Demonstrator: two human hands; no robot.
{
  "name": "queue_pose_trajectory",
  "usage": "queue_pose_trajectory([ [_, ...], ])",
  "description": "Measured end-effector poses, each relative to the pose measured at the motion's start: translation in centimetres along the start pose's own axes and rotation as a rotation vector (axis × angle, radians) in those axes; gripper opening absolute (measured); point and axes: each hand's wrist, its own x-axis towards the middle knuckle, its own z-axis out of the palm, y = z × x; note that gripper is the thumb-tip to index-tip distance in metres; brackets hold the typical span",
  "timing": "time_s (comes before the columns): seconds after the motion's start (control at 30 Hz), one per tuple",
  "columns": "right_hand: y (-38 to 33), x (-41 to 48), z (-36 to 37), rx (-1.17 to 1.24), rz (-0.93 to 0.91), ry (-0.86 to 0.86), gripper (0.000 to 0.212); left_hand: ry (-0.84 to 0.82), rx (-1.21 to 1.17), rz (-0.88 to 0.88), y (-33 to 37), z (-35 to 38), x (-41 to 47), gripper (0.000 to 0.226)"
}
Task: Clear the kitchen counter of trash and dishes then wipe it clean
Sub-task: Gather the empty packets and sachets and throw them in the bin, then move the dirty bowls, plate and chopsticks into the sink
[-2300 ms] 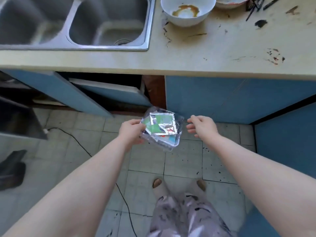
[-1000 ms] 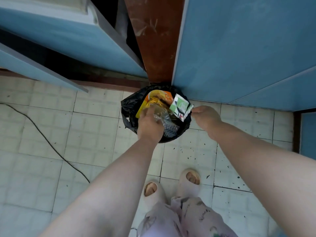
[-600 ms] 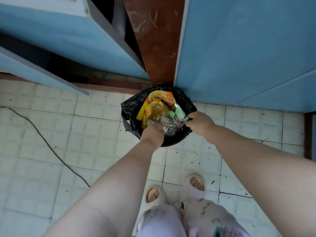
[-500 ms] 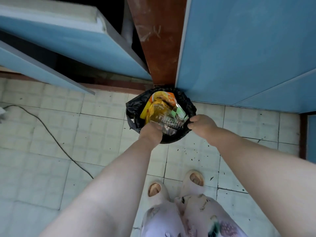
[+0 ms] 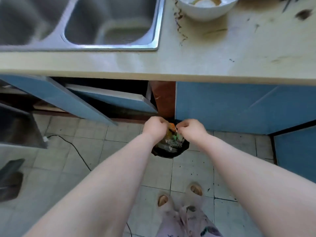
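On the floor against the blue cabinet stands a small bin lined with a black bag (image 5: 171, 153). It is stuffed with wrappers and clear plastic trash (image 5: 171, 140). My left hand (image 5: 154, 128) and my right hand (image 5: 192, 130) hover just above the bin's far rim, a little apart, both with fingers curled in. I see nothing held in either. On the beige counter (image 5: 222, 60) above, a white bowl (image 5: 205, 9) with brown residue stands by brown stains (image 5: 180, 28).
A steel double sink (image 5: 111, 23) is set into the counter at left. Below it a blue cabinet door (image 5: 56, 98) hangs open. A black cable (image 5: 75, 148) runs over the tiled floor, and a dark object (image 5: 10, 180) lies at far left. My slippered feet are near the bottom.
My head has lifted, so the counter, sink and bowl are back in view. Both hands have come up off the trash and the bag's rim and now hover above the bin.
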Motion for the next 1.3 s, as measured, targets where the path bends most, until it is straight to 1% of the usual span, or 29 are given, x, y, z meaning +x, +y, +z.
queue_pose_trajectory([
  [0.13, -3.6, -3.0, -3.1, 0.062, -0.072, 0.078, 0.023, 0.034, -0.094, 0.045, 3.8, -3.6, -2.4, 0.028],
  [0.27, -6.2, -6.3, -5.8, 0.121, -0.112, 0.145, 0.019, 0.076, -0.094, 0.107, 7.2, -7.4, -4.5, 0.032],
  [0.4, -7.5, -9.4, -8.3, 0.158, -0.123, 0.200, 0.016, 0.070, -0.070, 0.176, 10.3, -10.2, -6.6, 0.024],
  [0.5, -8.3, -11.4, -10.8, 0.166, -0.133, 0.249, 0.014, 0.059, -0.015, 0.260, 13.1, -11.7, -8.0, 0.018],
  [0.6, -8.8, -12.8, -13.6, 0.148, -0.159, 0.307, 0.012, 0.061, 0.001, 0.328, 16.0, -12.6, -8.6, 0.014],
  [0.7, -8.9, -13.7, -16.5, 0.136, -0.172, 0.342, 0.012, 0.055, -0.004, 0.363, 18.7, -12.7, -8.9, 0.014],
  [0.87, -8.2, -12.3, -22.3, 0.126, -0.159, 0.368, 0.011, 0.036, -0.001, 0.422, 23.8, -11.1, -8.0, 0.016],
  [0.97, -7.9, -10.1, -25.9, 0.118, -0.169, 0.360, 0.010, 0.031, -0.005, 0.426, 26.9, -9.9, -6.8, 0.015],
  [1.2, -8.8, -3.9, -33.7, 0.094, -0.206, 0.266, 0.014, 0.104, -0.062, 0.325, 34.0, -7.7, -3.4, 0.014],
  [1.3, -9.7, -1.7, -36.0, 0.060, -0.236, 0.234, 0.016, 0.147, -0.081, 0.287, 36.1, -7.3, -2.1, 0.020],
])
